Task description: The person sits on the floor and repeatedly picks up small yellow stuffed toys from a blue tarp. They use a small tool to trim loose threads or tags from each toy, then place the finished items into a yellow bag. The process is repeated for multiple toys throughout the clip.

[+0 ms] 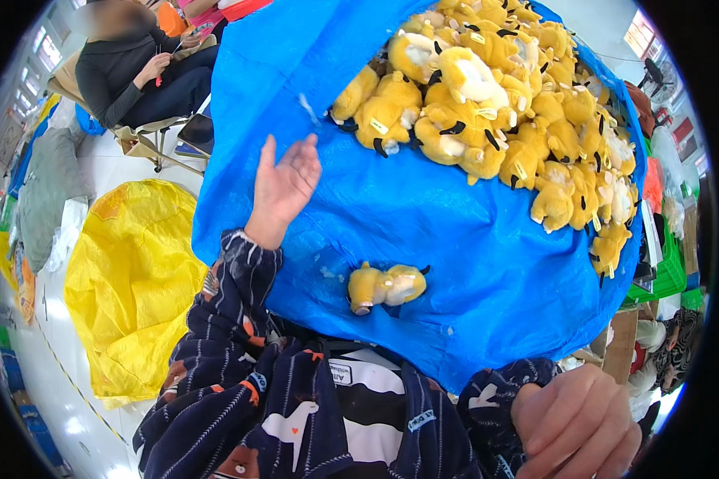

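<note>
My left hand (286,180) is raised over the blue sheet (327,215), fingers apart and palm showing, with nothing in it. Just beyond its fingertips is a small white wisp (307,109). One yellow plush toy (387,286) with a pale belly lies on its side on the sheet, close to my body and apart from the others. At the lower right my right hand (579,423) is closed, its fingers curled inward. Whatever it may hold is hidden. A big heap of similar plush toys (495,104) with black and white parts fills the sheet's far right.
A yellow sack (136,287) lies on the floor to the left, near a grey-green stuffed bag (52,188). Another person (128,64) sits on a chair at the far left, working with their hands. A green crate (667,267) stands beyond the sheet's right edge.
</note>
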Tool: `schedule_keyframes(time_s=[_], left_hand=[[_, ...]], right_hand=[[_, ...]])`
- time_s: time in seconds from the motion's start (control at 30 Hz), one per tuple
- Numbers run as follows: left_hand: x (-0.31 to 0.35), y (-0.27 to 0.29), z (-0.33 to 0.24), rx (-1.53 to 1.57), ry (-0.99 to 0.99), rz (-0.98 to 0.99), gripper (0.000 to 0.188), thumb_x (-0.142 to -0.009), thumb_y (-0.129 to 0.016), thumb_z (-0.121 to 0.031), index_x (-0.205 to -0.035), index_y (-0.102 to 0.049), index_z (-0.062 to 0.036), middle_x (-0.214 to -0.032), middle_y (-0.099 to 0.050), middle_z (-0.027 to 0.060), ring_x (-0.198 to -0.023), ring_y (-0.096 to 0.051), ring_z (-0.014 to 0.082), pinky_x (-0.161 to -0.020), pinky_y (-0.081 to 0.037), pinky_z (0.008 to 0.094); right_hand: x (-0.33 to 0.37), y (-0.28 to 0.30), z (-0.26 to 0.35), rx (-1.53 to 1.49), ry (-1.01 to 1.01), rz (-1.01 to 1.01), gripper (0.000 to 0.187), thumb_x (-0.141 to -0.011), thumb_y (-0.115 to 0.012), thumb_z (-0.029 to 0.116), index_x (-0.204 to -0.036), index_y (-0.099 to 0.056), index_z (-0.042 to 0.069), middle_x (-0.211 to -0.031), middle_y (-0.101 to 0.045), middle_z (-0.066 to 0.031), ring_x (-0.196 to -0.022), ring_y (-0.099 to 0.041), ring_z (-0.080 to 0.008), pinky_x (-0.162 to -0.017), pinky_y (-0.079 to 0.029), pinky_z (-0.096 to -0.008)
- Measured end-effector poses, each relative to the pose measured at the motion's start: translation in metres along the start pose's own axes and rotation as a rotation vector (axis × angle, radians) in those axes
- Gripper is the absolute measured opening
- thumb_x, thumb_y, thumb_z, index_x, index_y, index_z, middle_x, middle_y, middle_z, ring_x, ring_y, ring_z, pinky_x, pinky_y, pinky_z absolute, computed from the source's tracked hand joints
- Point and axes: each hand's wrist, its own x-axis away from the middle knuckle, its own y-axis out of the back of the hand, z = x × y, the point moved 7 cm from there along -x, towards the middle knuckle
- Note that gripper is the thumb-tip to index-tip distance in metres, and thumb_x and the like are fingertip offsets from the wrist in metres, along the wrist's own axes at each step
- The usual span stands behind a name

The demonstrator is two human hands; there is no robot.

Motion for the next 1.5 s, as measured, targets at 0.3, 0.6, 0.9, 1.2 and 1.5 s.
schedule_keyframes(time_s=[0.3, 0.6, 0.9, 1.2, 1.5], left_hand=[[-0.003, -0.040, -0.084, -0.065, -0.410, 0.234, 0.014, -0.092, -0.050, -0.025, -0.098, -0.054, -0.0127, -0.095, -0.060, 0.0043, -0.077, -0.056, 0.0154, -0.076, -0.047, 0.0343], [0.012, -0.052, -0.062, -0.555, -0.454, 0.177, 0.026, -0.093, -0.046, -0.027, -0.111, -0.050, -0.0081, -0.107, -0.054, 0.0072, -0.099, -0.051, 0.0204, -0.091, -0.040, 0.0382], [0.032, -0.161, 0.119, -1.802, -0.740, 0.864, 0.016, -0.077, -0.064, -0.005, -0.093, -0.060, -0.0027, -0.093, -0.059, 0.0108, -0.084, -0.059, 0.0221, -0.073, -0.047, 0.0300], [-0.016, -0.160, 0.205, -2.367, -0.874, 1.211, 0.022, -0.075, -0.062, -0.012, -0.096, -0.060, -0.0067, -0.116, -0.052, 0.0100, -0.113, -0.046, 0.0289, -0.091, -0.036, 0.0455], [-0.064, -0.167, 0.166, -2.470, -1.169, 0.927, 0.014, -0.074, -0.059, -0.008, -0.087, -0.063, -0.0077, -0.112, -0.057, 0.0085, -0.115, -0.045, 0.0237, -0.093, -0.034, 0.0466]], right_hand=[[0.040, 0.022, -0.038, 0.217, 0.060, -0.151, 0.034, -0.085, -0.058, 0.025, -0.103, -0.057, -0.004, -0.074, -0.064, -0.0113, -0.049, -0.059, -0.0144, -0.048, -0.046, -0.0272], [0.123, 0.163, -0.162, 0.928, -0.596, -0.855, 0.041, -0.081, -0.064, 0.014, -0.117, -0.052, -0.003, -0.113, -0.056, -0.0150, -0.091, -0.057, -0.0188, -0.073, -0.048, -0.0272], [0.139, 0.203, -0.172, 0.893, -0.491, -1.264, 0.055, -0.079, -0.063, 0.017, -0.126, -0.041, -0.003, -0.120, -0.047, -0.0203, -0.102, -0.053, -0.0268, -0.085, -0.044, -0.0347], [0.215, 0.271, -0.163, 0.823, -0.442, -1.472, 0.065, -0.081, -0.064, 0.022, -0.130, -0.032, -0.006, -0.125, -0.045, -0.0223, -0.113, -0.046, -0.0286, -0.095, -0.037, -0.0335], [0.189, 0.266, -0.192, 0.024, -0.294, -1.384, 0.048, -0.087, -0.058, 0.025, -0.126, -0.036, 0.008, -0.111, -0.054, -0.0093, -0.091, -0.059, -0.0177, -0.070, -0.049, -0.0291]])
